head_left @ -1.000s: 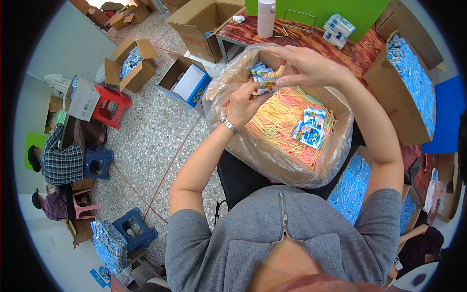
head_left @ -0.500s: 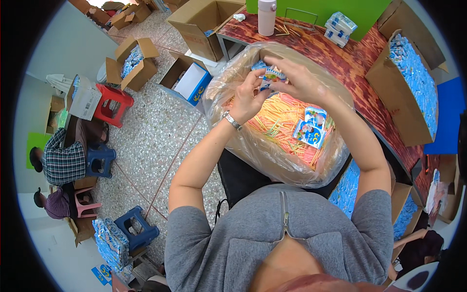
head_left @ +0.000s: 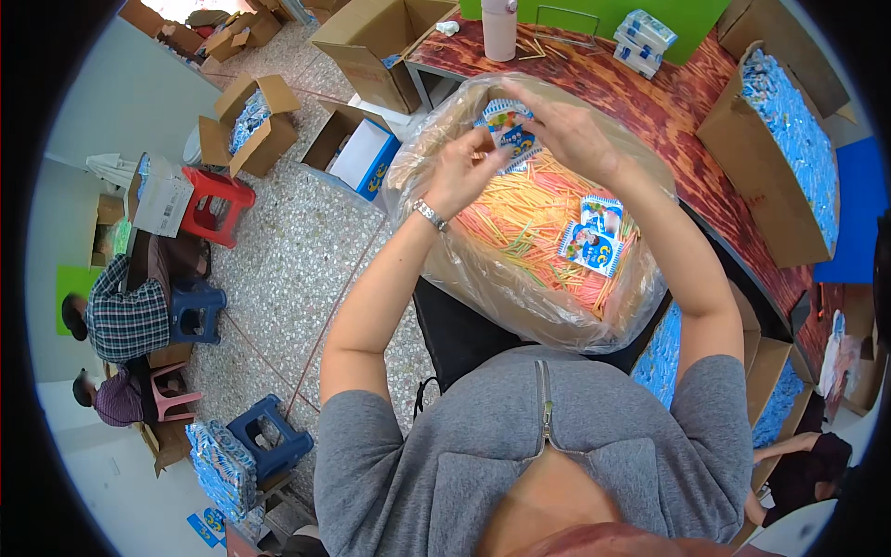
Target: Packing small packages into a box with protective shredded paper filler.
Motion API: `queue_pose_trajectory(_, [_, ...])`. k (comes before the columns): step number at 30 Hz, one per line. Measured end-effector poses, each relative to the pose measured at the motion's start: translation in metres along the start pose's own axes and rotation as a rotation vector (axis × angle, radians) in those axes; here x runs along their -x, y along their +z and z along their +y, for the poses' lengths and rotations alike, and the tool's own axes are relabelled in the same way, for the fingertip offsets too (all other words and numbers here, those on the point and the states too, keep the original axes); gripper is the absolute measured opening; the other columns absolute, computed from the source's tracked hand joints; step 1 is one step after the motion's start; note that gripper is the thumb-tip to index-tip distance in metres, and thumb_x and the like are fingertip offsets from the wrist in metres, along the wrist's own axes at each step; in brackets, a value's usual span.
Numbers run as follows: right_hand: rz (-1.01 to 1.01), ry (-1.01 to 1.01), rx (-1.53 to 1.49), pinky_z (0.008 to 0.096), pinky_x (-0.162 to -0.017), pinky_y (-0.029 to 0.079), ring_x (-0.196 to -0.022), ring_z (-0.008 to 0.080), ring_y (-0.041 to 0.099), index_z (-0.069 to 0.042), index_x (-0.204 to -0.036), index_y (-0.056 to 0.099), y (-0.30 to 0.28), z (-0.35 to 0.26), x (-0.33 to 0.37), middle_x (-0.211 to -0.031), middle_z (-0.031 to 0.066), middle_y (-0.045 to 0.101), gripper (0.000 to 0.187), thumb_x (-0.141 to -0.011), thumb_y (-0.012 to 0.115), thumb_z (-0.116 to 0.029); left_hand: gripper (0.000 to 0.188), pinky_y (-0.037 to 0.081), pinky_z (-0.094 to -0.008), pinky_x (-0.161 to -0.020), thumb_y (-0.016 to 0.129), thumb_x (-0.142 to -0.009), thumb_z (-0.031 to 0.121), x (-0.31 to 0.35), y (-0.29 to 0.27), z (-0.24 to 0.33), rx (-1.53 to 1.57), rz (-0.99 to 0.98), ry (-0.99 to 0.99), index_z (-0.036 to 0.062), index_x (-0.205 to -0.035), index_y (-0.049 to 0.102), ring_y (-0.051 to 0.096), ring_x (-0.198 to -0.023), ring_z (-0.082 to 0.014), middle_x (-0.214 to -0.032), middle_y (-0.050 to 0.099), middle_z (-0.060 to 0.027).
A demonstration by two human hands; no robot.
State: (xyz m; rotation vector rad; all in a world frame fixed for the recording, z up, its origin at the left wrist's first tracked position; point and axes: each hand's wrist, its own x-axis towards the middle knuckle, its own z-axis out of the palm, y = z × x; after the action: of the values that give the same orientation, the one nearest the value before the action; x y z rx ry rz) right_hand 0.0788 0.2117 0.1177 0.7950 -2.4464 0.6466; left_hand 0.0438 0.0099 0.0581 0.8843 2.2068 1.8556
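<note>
Fingers and thumb of the left hand [head_left: 455, 181] stand a narrow gap apart at the left and near edges of a blue-and-white packet [head_left: 509, 116], though whether they pinch it I cannot tell. The right hand [head_left: 574, 135] arches over from the other side, its fingers stretched long past the packet's far edge and its thumb spread apart from them, near the packet's right edge. The packet is between the two hands, at the far left end of a large box [head_left: 529, 325] lined with clear plastic. Thin pastel sticks [head_left: 520, 223] in yellow, orange, pink and green fill the box, and two more packets [head_left: 592, 249] lie overlapping on them toward the right side. A metal-banded watch [head_left: 432, 215] circles the left wrist. Beyond the box, a red-brown patterned table [head_left: 687, 121] carries a pale pink bottle [head_left: 499, 37], a wire stand [head_left: 568, 39] and some stacked small packs [head_left: 643, 45]. A tall carton [head_left: 756, 181] of blue packets stands at the right; at the left, a co-worker in a checked shirt [head_left: 130, 320] sits near a red stool [head_left: 218, 200].
</note>
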Motion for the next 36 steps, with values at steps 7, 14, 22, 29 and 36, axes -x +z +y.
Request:
queue_pose_trajectory(7, [-0.333,0.333,0.169,0.0461,-0.075,0.051,-0.090,0.0385,0.062,-0.017,-0.144,0.029,0.010,0.027,0.057,-0.099,0.0191,0.063,0.064,-0.088,0.061,-0.021,0.015,0.051,-0.0309,-0.059,0.069,-0.080,0.017,-0.029,0.006,-0.037,-0.376,0.017,-0.225,0.0027,-0.077,0.066,0.066,-0.058,-0.0172,-0.064,0.065,-0.0101])
queue_pose_trajectory(14, [-0.799,0.460,0.273,0.0442,-0.084,0.048,-0.095,0.0367,0.059,-0.005,-0.112,0.057,0.002,0.051,0.137,-0.101,0.0191,0.060,0.044,-0.080,0.068,-0.033,0.014,0.054,-0.0342,-0.062,0.071,-0.075,0.016,-0.064,0.008,-0.143,-0.283,0.014,-0.466,0.0021,-0.076,0.069,0.069,-0.065,-0.0219,-0.068,0.068,-0.0127])
queue_pose_trajectory(22, [-0.609,0.434,0.346,0.0415,-0.081,0.048,-0.104,0.0300,0.052,-0.008,-0.106,0.059,0.000,0.033,0.160,-0.101,0.0110,0.056,0.057,-0.068,0.075,-0.048,0.020,0.052,-0.0398,-0.075,0.067,-0.073,0.019,-0.073,0.007,-0.176,-0.345,0.102,-0.483,0.0016,-0.083,0.071,0.067,-0.078,-0.0326,-0.080,0.068,-0.0188])
queue_pose_trajectory(29, [-0.637,0.338,0.379,0.0420,-0.082,0.045,-0.100,0.0273,0.053,-0.012,-0.097,0.059,0.019,0.018,0.162,-0.096,0.0077,0.058,0.039,-0.073,0.073,-0.039,0.029,0.050,-0.0384,-0.078,0.068,-0.073,0.021,-0.056,0.008,-0.120,-0.542,0.198,-0.320,0.0007,-0.094,0.069,0.066,-0.083,-0.0322,-0.085,0.068,-0.0189])
queue_pose_trajectory(36, [-0.513,0.485,0.227,0.0365,-0.085,0.046,-0.093,0.0227,0.059,-0.010,-0.094,0.060,0.001,0.012,0.142,-0.080,0.0035,0.064,0.027,-0.078,0.072,-0.030,0.043,0.049,-0.0287,-0.083,0.068,-0.086,0.027,-0.012,0.019,-0.040,-0.117,0.026,-0.268,-0.0044,-0.116,0.060,0.063,-0.092,-0.0156,-0.104,0.068,-0.0108])
